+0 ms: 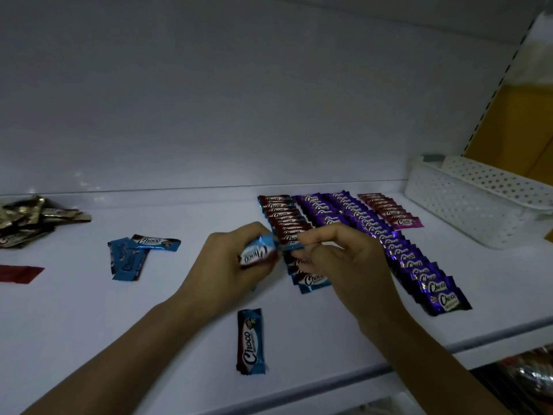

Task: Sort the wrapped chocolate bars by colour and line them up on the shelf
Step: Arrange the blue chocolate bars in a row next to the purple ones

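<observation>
On the white shelf (179, 310) my left hand (227, 265) holds a blue wrapped chocolate bar (257, 254) by its body. My right hand (338, 259) pinches the right end of that same bar, just above the front of the blue row (287, 232). Beside that row run two purple rows (389, 244) and a short pink row (392, 211). One loose blue bar (250, 341) lies near the shelf front. Several more blue bars (134, 256) lie to the left. A gold and dark pile (30, 220) sits at the far left, with a red bar (18, 274) below it.
A white perforated plastic basket (478, 199) stands at the back right of the shelf. The shelf's front edge (419, 354) runs diagonally at the lower right, with shiny goods on a lower shelf beneath. A white back wall rises behind the rows.
</observation>
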